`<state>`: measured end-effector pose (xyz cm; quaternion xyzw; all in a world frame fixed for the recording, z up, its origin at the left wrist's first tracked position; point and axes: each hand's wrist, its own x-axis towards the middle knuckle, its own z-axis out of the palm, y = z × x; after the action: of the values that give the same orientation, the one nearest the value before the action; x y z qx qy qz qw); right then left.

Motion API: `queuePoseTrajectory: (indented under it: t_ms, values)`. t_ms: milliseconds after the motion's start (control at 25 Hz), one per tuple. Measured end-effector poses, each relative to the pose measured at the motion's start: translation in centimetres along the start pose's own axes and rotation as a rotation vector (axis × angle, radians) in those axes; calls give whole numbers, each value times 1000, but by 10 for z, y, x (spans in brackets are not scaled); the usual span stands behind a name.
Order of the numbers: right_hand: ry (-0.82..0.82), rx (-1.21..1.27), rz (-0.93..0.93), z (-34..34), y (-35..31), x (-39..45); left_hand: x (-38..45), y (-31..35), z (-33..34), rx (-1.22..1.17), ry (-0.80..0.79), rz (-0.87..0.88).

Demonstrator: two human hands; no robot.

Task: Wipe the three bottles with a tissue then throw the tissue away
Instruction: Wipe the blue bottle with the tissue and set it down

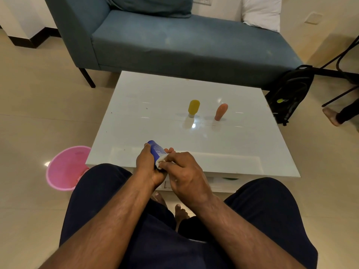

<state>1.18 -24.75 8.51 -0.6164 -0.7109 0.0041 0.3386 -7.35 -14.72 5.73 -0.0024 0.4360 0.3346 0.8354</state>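
Left hand (147, 164) grips the blue bottle (156, 150); right hand (184, 171) fingers pinch the tissue (161, 162) against it. Beyond them stand the yellow bottle (193, 108) and orange bottle (221, 112).

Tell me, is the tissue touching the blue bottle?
Touching. The head view shows the white tissue, pinched by the right hand, pressed against the blue bottle, which the left hand holds.

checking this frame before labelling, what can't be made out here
Head view only:
- Blue bottle: lower end and cap hidden by the left hand.
- Tissue: mostly covered by the right hand.
- Bottle label: print too small to read.
- Pink bin: part hidden by the table and knee.
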Motion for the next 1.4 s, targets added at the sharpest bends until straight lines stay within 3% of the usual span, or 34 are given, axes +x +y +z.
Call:
queuePoseTrajectory:
  t_ms: [280, 560, 720, 960, 1200, 1400]
  values:
    - [64, 80, 127, -7, 4, 0, -4, 1, 1, -3, -78, 11]
    - [-139, 273, 294, -14, 18, 10, -7, 1, 5, 177, -124, -6]
    - [-46, 226, 388, -11, 37, 31, -14, -15, 9, 378, -205, -77]
    - [87, 282, 537, -15, 70, 54, -11, -14, 12, 536, -234, -35]
    - [46, 315, 471, 0, 60, 34, 7, -12, 20, 627, -140, 69]
    - [80, 412, 602, -2, 88, 49, 29, -4, 35, 622, -158, 115]
